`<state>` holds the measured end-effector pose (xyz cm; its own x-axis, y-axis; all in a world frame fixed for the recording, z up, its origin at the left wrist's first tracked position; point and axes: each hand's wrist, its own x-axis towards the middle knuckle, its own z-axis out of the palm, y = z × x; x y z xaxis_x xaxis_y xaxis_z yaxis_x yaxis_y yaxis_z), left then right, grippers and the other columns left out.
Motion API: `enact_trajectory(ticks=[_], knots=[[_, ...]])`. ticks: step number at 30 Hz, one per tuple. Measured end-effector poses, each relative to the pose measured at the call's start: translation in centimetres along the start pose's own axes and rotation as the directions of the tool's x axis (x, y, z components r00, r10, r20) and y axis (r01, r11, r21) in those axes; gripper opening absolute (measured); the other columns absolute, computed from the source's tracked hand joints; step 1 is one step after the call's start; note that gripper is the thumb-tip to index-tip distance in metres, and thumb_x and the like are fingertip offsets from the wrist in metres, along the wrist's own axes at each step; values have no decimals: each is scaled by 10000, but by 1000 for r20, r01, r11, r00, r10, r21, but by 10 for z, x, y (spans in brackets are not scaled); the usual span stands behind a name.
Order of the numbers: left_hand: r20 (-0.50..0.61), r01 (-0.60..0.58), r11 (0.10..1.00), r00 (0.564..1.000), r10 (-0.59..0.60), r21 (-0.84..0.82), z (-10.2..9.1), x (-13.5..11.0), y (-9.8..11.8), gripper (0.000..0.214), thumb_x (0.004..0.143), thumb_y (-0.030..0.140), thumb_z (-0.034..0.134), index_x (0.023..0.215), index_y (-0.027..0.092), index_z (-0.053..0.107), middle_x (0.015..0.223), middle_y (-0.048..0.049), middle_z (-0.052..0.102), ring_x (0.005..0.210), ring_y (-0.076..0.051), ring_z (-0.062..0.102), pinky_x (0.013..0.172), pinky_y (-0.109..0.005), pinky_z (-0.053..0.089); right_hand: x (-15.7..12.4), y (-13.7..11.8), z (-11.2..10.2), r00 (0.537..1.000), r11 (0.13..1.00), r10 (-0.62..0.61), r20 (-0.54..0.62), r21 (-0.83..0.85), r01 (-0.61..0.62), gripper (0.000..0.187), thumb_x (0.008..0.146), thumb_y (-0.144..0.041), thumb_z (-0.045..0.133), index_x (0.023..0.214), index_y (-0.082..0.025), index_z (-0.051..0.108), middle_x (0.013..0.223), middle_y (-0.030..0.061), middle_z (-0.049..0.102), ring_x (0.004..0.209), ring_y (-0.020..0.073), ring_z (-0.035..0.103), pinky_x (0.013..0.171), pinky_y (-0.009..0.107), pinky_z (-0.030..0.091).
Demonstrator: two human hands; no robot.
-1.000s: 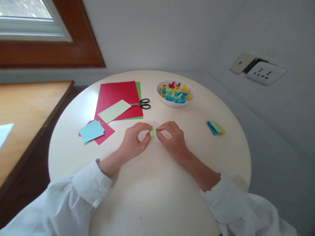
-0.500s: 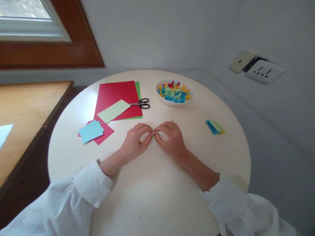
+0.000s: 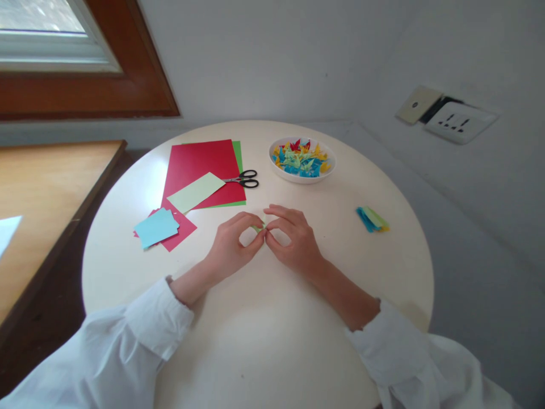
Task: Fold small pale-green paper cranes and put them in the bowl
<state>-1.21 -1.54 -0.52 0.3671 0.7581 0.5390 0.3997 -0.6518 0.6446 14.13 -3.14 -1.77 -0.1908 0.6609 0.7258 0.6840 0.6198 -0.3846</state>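
Observation:
My left hand (image 3: 232,245) and my right hand (image 3: 293,237) meet fingertip to fingertip over the middle of the round cream table (image 3: 255,318). Both pinch a small folded piece of light green paper (image 3: 258,226), of which only a sliver shows between the fingers. The fingers of each hand are curled closed around it. White sleeves cover both forearms.
Behind the hands lie a red sheet (image 3: 200,167) on a green one, a pale green strip (image 3: 196,192), black scissors (image 3: 244,179) and a light blue square (image 3: 156,226). A white bowl (image 3: 302,161) holds several coloured folded papers. Small paper squares (image 3: 372,220) are stacked at the right.
The hands have closed in on each other, and the green paper, plainly seen hanging between them a second ago, is now almost hidden by the fingertips.

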Motion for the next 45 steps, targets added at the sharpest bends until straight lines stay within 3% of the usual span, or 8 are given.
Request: enact_trajectory(ticks=[3,11,20,29,38,45], knots=[[24,8,999,1000,-7,-54,-1,0,0,38,750,171,539,728,187,566,772,-41,655,742,-152,616,705,-279,491,-2,2,1,999,999,-16,35,49,14,101,743,-125,533,710,-221,542,936,52,703,976,198,634,843,387,447],[42,32,995,999,-28,-92,1,-1,-3,37,735,156,568,714,185,580,756,-36,654,701,-140,610,670,-264,486,-1,0,-1,1000,995,-21,6,98,20,138,707,-91,557,670,-215,509,662,2,656,676,157,632,709,325,472],[81,91,993,993,-84,-80,-1,-2,-8,36,739,187,583,734,182,618,775,-34,681,722,-150,631,692,-264,495,-2,1,-1,1000,994,-2,8,113,1,132,725,-93,539,677,-214,513,672,13,639,689,154,613,654,289,483],[45,70,997,997,-68,-38,-1,-1,-6,74,725,159,553,696,167,620,740,-31,681,711,-148,635,681,-247,492,-2,0,-1,999,991,36,36,128,-40,116,729,-94,540,674,-196,529,674,29,632,686,155,609,657,283,483],[92,230,972,970,-225,-45,-2,-1,-6,108,717,207,552,715,166,651,755,-27,701,707,-153,631,619,-227,472,-3,0,-2,965,915,232,125,308,-260,64,734,-156,554,682,-189,572,765,42,680,728,146,639,713,267,491],[146,375,909,925,-352,-185,-2,1,-7,112,720,241,571,705,148,631,730,-33,685,697,-150,624,656,-246,470,-1,2,-3,875,798,417,248,361,-482,97,719,-240,570,654,-176,603,669,19,663,643,137,594,641,258,457]])
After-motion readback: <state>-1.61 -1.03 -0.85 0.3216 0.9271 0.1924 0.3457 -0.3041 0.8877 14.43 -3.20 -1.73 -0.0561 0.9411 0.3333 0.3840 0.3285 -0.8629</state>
